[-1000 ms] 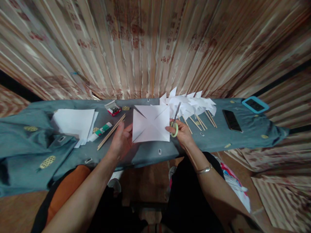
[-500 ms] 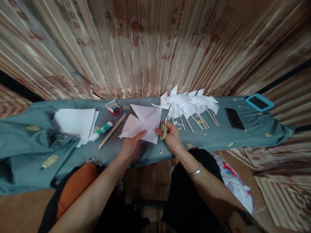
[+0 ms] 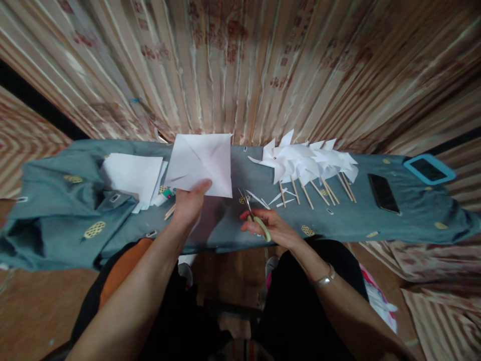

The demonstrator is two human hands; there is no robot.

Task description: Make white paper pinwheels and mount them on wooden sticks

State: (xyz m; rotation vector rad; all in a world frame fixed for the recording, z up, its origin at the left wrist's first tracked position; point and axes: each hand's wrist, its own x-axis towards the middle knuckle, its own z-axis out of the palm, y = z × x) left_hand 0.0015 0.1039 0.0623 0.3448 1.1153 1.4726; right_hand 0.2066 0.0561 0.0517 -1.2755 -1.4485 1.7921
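My left hand (image 3: 191,200) grips a square white sheet of paper (image 3: 203,158) by its lower edge, thumb on top. Creases and slits run across the sheet, which is raised above the cloth-covered table. To the right, my right hand (image 3: 265,223) holds a pair of scissors (image 3: 257,220) with pale green handles, its blades pointing away and slightly apart. Thin white paper strips (image 3: 259,199) lie just beyond the scissors. A row of white paper pinwheels (image 3: 306,160) on wooden sticks rests on the right half of the table.
White sheets (image 3: 133,175) are stacked on the left. A glue stick (image 3: 164,197) and wooden sticks (image 3: 170,212) are partly hidden by my left hand. A dark phone (image 3: 383,193) and a blue-framed tablet (image 3: 430,169) lie right. A patterned curtain (image 3: 225,65) hangs behind the table.
The paper has moved up and left in my left hand and turned, now hiding the small red box. My right hand has drawn the scissors away from it, lower. The view has shifted slightly.
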